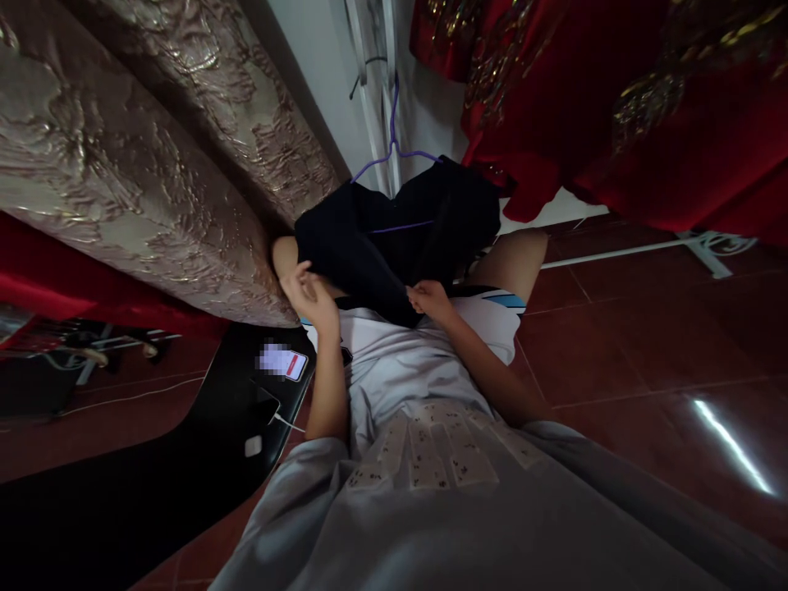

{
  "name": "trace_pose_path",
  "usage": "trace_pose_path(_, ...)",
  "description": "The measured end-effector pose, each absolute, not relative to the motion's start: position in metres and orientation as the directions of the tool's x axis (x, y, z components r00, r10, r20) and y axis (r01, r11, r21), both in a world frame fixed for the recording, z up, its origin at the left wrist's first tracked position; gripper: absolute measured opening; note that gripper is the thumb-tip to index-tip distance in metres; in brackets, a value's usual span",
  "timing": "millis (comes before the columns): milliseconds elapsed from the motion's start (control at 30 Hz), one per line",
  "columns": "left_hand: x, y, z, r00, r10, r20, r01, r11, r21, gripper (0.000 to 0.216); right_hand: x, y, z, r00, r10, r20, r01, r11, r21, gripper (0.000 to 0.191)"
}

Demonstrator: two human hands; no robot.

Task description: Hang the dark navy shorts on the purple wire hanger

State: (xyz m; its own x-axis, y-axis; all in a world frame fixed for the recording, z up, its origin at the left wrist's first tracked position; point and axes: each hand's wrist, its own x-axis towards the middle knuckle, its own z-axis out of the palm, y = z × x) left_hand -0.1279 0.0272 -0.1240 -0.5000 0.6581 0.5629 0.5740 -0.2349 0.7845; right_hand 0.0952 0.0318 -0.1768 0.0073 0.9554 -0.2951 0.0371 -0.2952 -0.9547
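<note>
A dark jacket hangs by its shoulders on a thin purple wire hanger in front of me, its lower part over my lap. My right hand pinches the front edge of the jacket near its lower middle. At the garment's left side, my left hand is raised with its fingers apart and slightly curled, holding nothing. Whether its fingertips touch the cloth is hard to tell. The hanger's hook meets a pale metal rack post.
Embossed beige curtain cloth hangs close on the left. Red garments with gold trim hang at the right, above a white rack foot. A black bench carries a lit phone, a dark phone with a cable and a small white case.
</note>
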Motion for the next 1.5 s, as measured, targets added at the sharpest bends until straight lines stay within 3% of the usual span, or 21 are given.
trace_pose_path(100,-0.095,0.014,-0.156,-0.218,0.910,0.353,0.513,-0.201,0.835,0.021,0.088,0.028,-0.175,-0.092,0.942,-0.322,0.063,-0.318,-0.946,0.044)
trace_pose_path(167,-0.074,0.010,-0.175,-0.009,0.974,0.227,0.495,-0.193,0.847,0.018,0.089,0.027,-0.176,-0.126,0.944,-0.305,0.101,-0.293,-0.951,0.047)
trace_pose_path(233,-0.058,0.010,-0.187,0.094,0.983,0.159,0.489,-0.184,0.853,0.021,0.093,0.029,-0.175,-0.130,0.958,-0.257,0.144,-0.239,-0.960,0.047)
trace_pose_path(367,-0.047,0.021,-0.196,0.080,0.986,0.144,0.499,-0.164,0.851,0.023,0.098,0.029,-0.172,-0.100,0.985,-0.142,0.184,-0.122,-0.975,0.040)
trace_pose_path(500,-0.047,0.027,-0.196,0.030,0.986,0.164,0.509,-0.156,0.846,0.007,0.096,0.022,-0.169,-0.154,0.983,-0.104,0.133,-0.084,-0.988,0.044)
trace_pose_path(633,-0.048,0.026,-0.192,0.026,0.984,0.176,0.512,-0.164,0.843,0.025,0.093,0.026,-0.152,-0.212,0.973,-0.094,0.041,-0.087,-0.995,0.044)
trace_pose_path(733,-0.048,0.030,-0.188,0.063,0.983,0.174,0.527,-0.180,0.831,0.029,0.094,0.048,-0.112,-0.147,0.988,-0.039,-0.066,-0.050,-0.997,0.036)
trace_pose_path(833,-0.045,0.041,-0.185,0.107,0.984,0.139,0.555,-0.175,0.813,0.034,0.096,0.074,-0.054,-0.035,0.993,0.110,-0.174,0.102,-0.980,0.028)
trace_pose_path(1033,-0.031,0.052,-0.161,0.197,0.976,0.095,0.565,-0.192,0.802,0.031,0.098,0.078,0.013,0.032,0.981,0.193,-0.189,0.196,-0.962,0.029)
trace_pose_path(1133,-0.029,0.051,-0.121,0.201,0.951,0.236,0.424,-0.301,0.854,0.011,0.102,0.064,0.014,0.044,0.975,0.217,-0.157,0.221,-0.963,0.028)
trace_pose_path(1233,-0.033,0.055,-0.068,0.006,0.874,0.486,0.156,-0.481,0.863,0.027,0.106,0.052,0.019,0.052,0.950,0.308,-0.182,0.313,-0.932,0.028)
trace_pose_path(1300,-0.036,0.061,-0.038,-0.084,0.856,0.510,0.073,-0.505,0.860,0.019,0.106,0.049,0.024,0.043,0.921,0.387,-0.209,0.387,-0.898,0.027)
trace_pose_path(1400,-0.036,0.065,-0.011,-0.052,0.859,0.510,0.060,-0.507,0.860,0.007,0.102,0.052,0.017,0.073,0.894,0.442,-0.163,0.448,-0.879,0.025)
trace_pose_path(1500,-0.040,0.060,0.002,0.051,0.799,0.599,0.179,-0.597,0.782,0.013,0.098,0.060,-0.018,0.151,0.893,0.423,0.069,0.417,-0.906,0.027)
